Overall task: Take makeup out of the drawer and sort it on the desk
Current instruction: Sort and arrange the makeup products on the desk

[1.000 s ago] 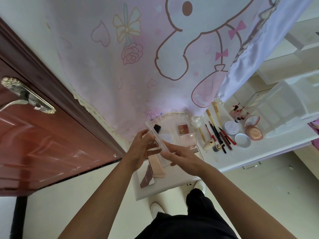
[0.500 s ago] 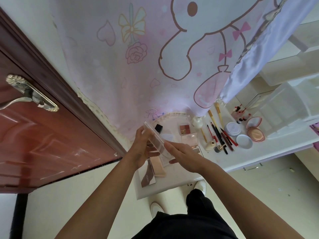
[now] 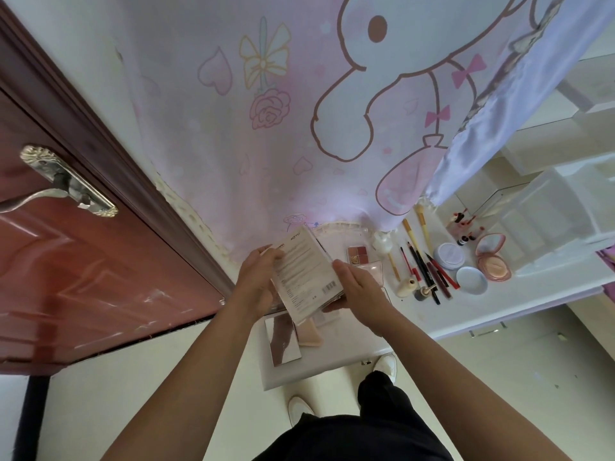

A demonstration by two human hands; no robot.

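Gripping a flat palette box [image 3: 306, 277] between left hand [image 3: 258, 281] and right hand [image 3: 357, 292], the person held it above the tabletop [image 3: 349, 354], printed back upward, probably to read it before sorting.

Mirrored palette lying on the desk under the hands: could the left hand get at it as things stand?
Probably not straight away. The left hand and right hand together hold a flat printed makeup box right above the mirrored palette. The palette itself lies uncovered on the desk.
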